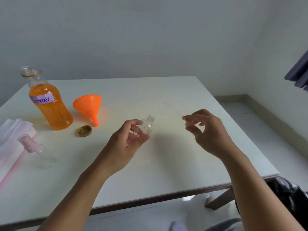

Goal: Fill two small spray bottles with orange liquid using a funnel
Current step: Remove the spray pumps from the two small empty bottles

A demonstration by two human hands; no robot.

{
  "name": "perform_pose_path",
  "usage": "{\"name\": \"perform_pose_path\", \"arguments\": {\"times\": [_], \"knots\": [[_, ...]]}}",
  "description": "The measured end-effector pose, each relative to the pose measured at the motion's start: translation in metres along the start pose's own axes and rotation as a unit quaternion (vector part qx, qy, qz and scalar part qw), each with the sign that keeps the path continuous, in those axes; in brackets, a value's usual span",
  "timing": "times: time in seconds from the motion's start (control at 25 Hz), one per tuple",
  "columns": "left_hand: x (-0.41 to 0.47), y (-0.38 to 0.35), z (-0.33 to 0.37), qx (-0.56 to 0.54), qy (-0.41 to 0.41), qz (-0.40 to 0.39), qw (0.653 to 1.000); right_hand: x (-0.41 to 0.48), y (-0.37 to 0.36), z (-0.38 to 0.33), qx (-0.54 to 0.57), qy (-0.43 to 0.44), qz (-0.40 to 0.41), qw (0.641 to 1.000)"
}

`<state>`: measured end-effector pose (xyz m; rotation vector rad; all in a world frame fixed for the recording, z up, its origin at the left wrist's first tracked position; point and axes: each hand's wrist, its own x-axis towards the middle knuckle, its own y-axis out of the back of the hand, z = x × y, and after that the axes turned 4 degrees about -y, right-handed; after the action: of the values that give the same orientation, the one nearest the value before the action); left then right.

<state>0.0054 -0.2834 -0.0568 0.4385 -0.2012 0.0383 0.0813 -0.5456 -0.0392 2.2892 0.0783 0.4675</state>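
Observation:
My left hand (129, 139) holds a small clear spray bottle (148, 125) just above the white table (166, 164), its open neck tilted up and to the right. My right hand (205, 130) pinches the bottle's spray head (189, 121) between thumb and fingers; its thin clear tube (172, 107) trails up to the left. A large open bottle of orange liquid (50, 105), labelled "Spray", stands at the back left. An orange funnel (89, 105) lies on its side beside it. A second small spray bottle (39, 151) with a pink head lies at the left.
A gold cap (85, 130) rests on the table in front of the funnel. A clear plastic bag with a pink strip (11, 147) lies at the left edge. A black bag (291, 197) sits past the table's right front corner.

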Motion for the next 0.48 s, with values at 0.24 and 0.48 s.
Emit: {"name": "perform_pose_path", "arguments": {"times": [0.24,0.48], "knots": [[0.014,-0.068,0.020,-0.055,-0.038,0.041,0.997,-0.005,0.029,0.035,0.061,-0.151,0.037,0.986],[0.029,-0.116,0.023,-0.081,-0.034,0.025,0.996,-0.009,0.033,0.057,0.027,-0.152,0.077,0.985]]}}
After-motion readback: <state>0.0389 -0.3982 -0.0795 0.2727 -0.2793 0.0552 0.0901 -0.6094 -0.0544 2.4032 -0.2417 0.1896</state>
